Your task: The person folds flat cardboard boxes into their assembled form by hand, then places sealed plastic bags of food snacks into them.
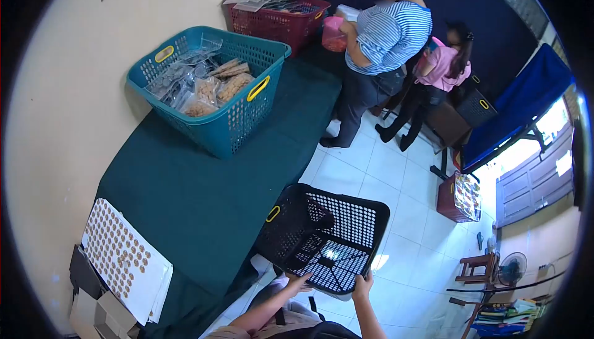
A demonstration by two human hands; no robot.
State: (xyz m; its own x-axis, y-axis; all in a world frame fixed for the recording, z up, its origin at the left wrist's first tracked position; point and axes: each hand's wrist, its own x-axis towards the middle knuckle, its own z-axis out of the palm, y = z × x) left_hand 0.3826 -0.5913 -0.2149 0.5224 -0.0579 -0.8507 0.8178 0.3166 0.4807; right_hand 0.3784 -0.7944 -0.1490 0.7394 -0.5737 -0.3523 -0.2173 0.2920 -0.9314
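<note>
A black perforated plastic basket (349, 215) with a yellow-trimmed handle is held tilted beside the green-covered table. No contents show inside it. My left hand (299, 282) grips its near edge on the left, fingers closed round the rim. On the right, my right hand (363, 286) is closed on the near corner, thumb up along the edge. Both hands are at the bottom centre of the view, below the basket's opening.
On the green-covered table (204, 215) stand a teal basket (247, 122) of plastic packets and a maroon basket (272, 26). Sheets of round labels (124, 246) lie front left. Two people (390, 36) stand beyond. A red box (455, 197) and stool (476, 268) are at right.
</note>
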